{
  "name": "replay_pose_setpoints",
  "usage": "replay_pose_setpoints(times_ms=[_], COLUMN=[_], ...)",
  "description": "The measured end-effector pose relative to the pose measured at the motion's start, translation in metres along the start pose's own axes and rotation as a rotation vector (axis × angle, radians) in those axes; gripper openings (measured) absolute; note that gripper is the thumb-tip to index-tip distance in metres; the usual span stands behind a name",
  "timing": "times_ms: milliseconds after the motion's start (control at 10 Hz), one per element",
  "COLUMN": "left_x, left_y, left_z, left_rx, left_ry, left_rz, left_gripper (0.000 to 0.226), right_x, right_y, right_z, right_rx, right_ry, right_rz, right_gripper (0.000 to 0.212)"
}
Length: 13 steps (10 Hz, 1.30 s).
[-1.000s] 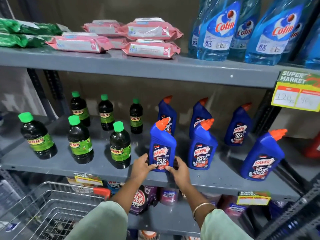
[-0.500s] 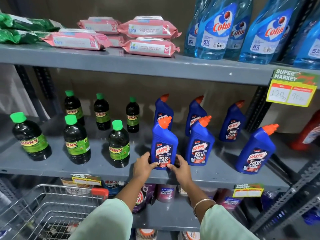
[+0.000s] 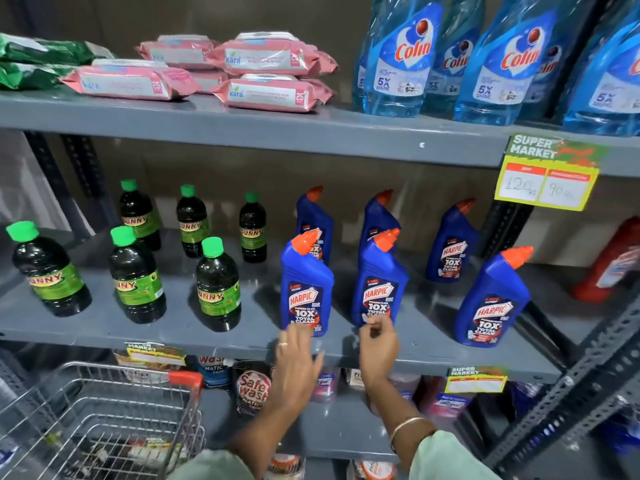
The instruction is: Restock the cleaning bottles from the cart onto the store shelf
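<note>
A blue Harpic bottle (image 3: 305,289) with an orange cap stands upright near the front of the grey middle shelf (image 3: 173,332). Several more blue Harpic bottles (image 3: 379,282) stand beside and behind it. My left hand (image 3: 298,362) hovers just below and in front of the bottle, fingers apart, holding nothing. My right hand (image 3: 379,344) is in front of the neighbouring bottle's base, fingers loosely curled and empty. The wire cart (image 3: 104,420) with a red handle is at the lower left; its contents are blurred.
Several dark Sunny bottles (image 3: 216,285) with green caps fill the shelf's left half. Pink wipe packs (image 3: 266,57) and blue Colin pouches (image 3: 401,57) sit on the upper shelf. A yellow price tag (image 3: 547,174) hangs at right. A red bottle (image 3: 609,265) leans far right.
Both hands have let go of the front Harpic bottle and drawn back toward the shelf's edge. The bottle stays standing on the shelf.
</note>
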<state>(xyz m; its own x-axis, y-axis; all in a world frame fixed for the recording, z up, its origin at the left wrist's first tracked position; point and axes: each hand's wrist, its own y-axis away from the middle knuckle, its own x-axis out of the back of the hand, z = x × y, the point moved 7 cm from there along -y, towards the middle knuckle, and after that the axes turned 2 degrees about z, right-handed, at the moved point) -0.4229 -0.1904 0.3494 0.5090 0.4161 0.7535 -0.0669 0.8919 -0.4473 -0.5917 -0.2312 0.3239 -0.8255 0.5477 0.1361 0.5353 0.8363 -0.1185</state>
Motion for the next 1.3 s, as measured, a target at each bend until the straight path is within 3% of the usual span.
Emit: replay_pose_setpoints(times_ms=[100,200,300,400,500,900,1100,1200,1300], left_x=[-0.031,-0.059,-0.073,-0.092,-0.089,-0.083,-0.079,-0.078,-0.082], left_y=[0.006,-0.02,-0.041,-0.061,-0.062,-0.043,-0.04,-0.038,-0.034], left_z=[0.041,0.074,0.064,0.049,0.05,0.075,0.072,0.073,0.07], left_rx=[-0.069,0.103,0.304,0.372,0.377,0.321,0.325,0.329,0.361], left_ry=[0.129,0.416,0.498,0.402,0.383,0.305,0.275,0.28,0.318], left_rz=[-0.263,-0.29,-0.202,-0.213,-0.204,-0.269,-0.284,-0.292,-0.305], left_gripper=[0.033,0.044,0.06,0.047,0.035,0.037,0.026,0.022,0.027], right_x=[0.03,0.039,0.022,0.018,0.027,0.066,0.065,0.064,0.068], right_y=[-0.019,-0.052,-0.063,-0.075,-0.078,-0.065,-0.065,-0.063,-0.063], right_z=[0.006,0.008,0.008,0.014,0.013,0.009,0.015,0.01,0.013], right_rx=[-0.001,-0.045,-0.065,-0.058,-0.04,-0.001,-0.013,0.008,-0.041], right_ry=[0.03,0.088,0.101,0.102,0.115,0.156,0.152,0.167,0.121], right_rz=[0.112,-0.101,-0.37,-0.441,-0.428,-0.446,-0.435,-0.449,-0.408], right_gripper=[0.041,0.041,0.049,0.047,0.039,0.034,0.035,0.039,0.056])
